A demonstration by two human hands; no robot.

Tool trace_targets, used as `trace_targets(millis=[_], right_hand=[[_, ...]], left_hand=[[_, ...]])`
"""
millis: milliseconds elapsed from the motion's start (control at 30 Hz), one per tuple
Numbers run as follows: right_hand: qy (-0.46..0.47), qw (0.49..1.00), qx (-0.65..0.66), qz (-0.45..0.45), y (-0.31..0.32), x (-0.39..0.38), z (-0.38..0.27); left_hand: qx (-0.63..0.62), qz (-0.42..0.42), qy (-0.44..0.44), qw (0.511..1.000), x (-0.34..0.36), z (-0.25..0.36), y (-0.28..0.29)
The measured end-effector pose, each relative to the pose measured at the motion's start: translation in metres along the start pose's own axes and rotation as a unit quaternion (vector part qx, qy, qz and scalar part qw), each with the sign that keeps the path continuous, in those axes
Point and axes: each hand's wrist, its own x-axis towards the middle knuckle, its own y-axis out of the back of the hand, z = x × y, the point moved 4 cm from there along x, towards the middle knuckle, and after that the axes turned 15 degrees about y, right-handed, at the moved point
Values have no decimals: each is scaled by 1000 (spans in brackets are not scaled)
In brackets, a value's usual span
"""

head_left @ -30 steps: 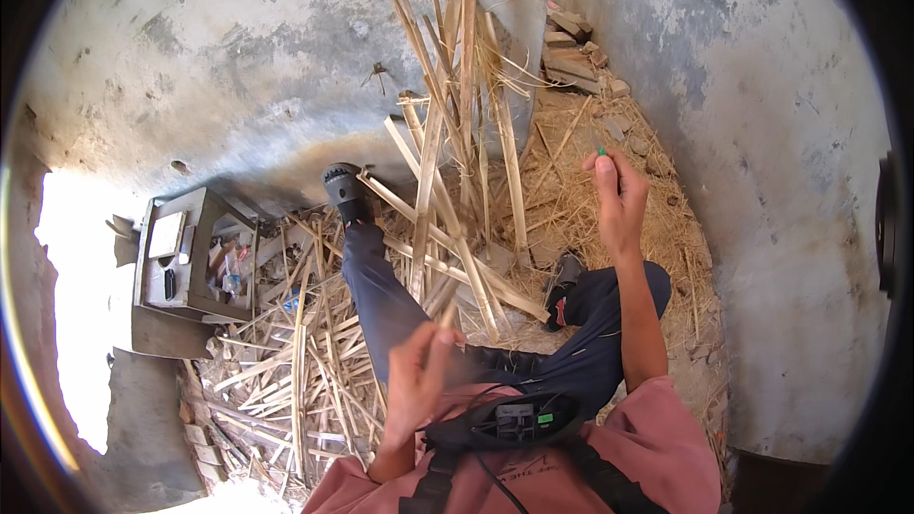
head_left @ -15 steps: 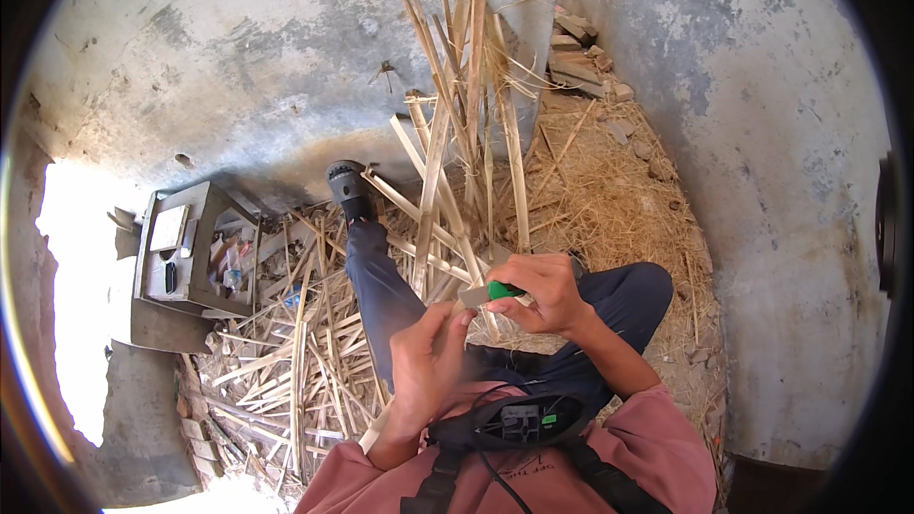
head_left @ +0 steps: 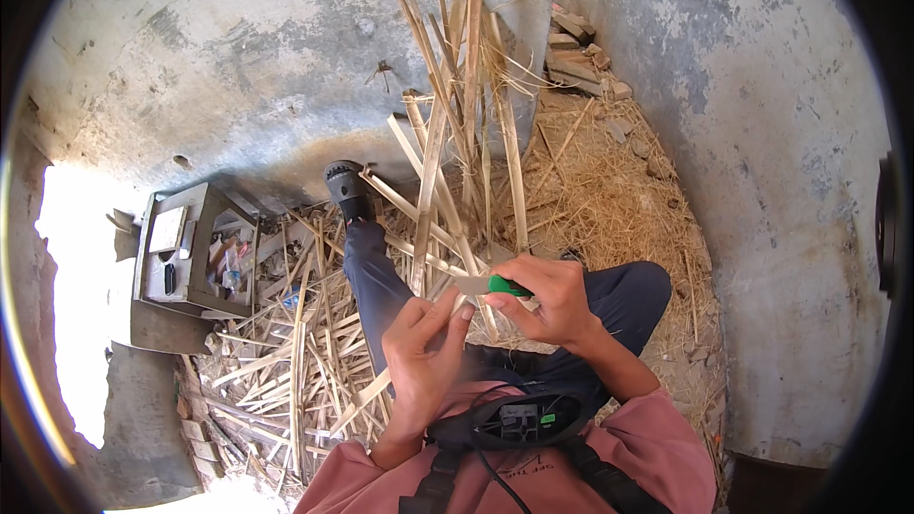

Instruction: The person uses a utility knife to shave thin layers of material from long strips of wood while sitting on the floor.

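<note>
My right hand (head_left: 549,297) grips the green handle (head_left: 506,286) of a short, broad metal blade (head_left: 472,285). That blade rests at or very close to the top end of a pale bamboo strip (head_left: 360,401) pinched in my left hand (head_left: 422,350). The strip slants down to the lower left behind my left hand and wrist. Both hands meet in front of my lap, between my bent legs, and my left fingertips are just below the blade.
Long bamboo strips (head_left: 473,57) lean on the back wall (head_left: 238,48). Split pieces (head_left: 257,376) litter the floor at left, shavings (head_left: 619,214) at right. A small wooden cabinet (head_left: 181,281) stands beside a bright opening (head_left: 76,305). Rubble (head_left: 576,62) sits in the back corner.
My right hand has swung down and left from the upper right to beside my left hand, bringing the blade to the strip. My left hand rose slightly, its fingertips now higher.
</note>
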Motion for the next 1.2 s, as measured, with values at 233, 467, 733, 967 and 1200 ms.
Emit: trace_targets(millis=[233,467,733,967,1200], right_hand=[[33,998,-46,-8,1,2,-4],[42,995,-87,4,2,2,-2],[57,991,-122,13,5,5,1],[35,990,-135,24,12,4,6],[-123,983,-96,95,45,-3,31]], left_hand=[[5,14,-30,999,-1,3,1],[1,25,-26,999,-2,5,3],[-15,19,-36,999,-1,8,3],[4,15,-27,1000,-1,10,4],[-5,40,-25,999,-3,1,6]])
